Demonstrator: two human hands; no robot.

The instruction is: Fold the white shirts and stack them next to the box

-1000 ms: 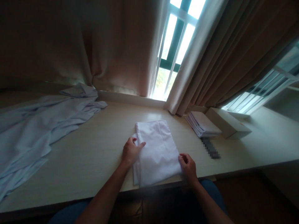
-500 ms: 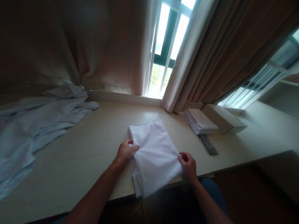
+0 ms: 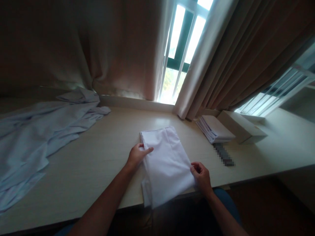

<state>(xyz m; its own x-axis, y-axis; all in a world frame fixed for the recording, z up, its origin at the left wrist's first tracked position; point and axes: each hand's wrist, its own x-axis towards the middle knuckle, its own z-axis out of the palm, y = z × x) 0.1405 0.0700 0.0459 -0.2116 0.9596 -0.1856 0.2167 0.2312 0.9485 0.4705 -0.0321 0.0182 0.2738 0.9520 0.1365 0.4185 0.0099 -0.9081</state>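
A folded white cloth (image 3: pixel 168 164) lies near the front of the table, its lower end hanging a little over the edge. What kind of garment or sheet it is, I cannot tell. My left hand (image 3: pixel 138 155) grips its left edge, thumb stretched on top and fingers partly hidden at the side. On the opposite edge, my right hand (image 3: pixel 201 175) pinches the cloth between thumb and fingers. A loose flap shows beneath the cloth at its lower left corner.
Crumpled white fabric (image 3: pixel 56 121) spreads over the table's left side. At the right are a stack of folded white cloths (image 3: pixel 216 128), a pale box (image 3: pixel 242 127) and a blurred-out dark object (image 3: pixel 223 154). Curtains (image 3: pixel 128 49) and a window line the back.
My left hand has slid slightly up the cloth's left edge, its thumb reaching further onto the top. The right hand keeps its hold. The whole view has shifted slightly.
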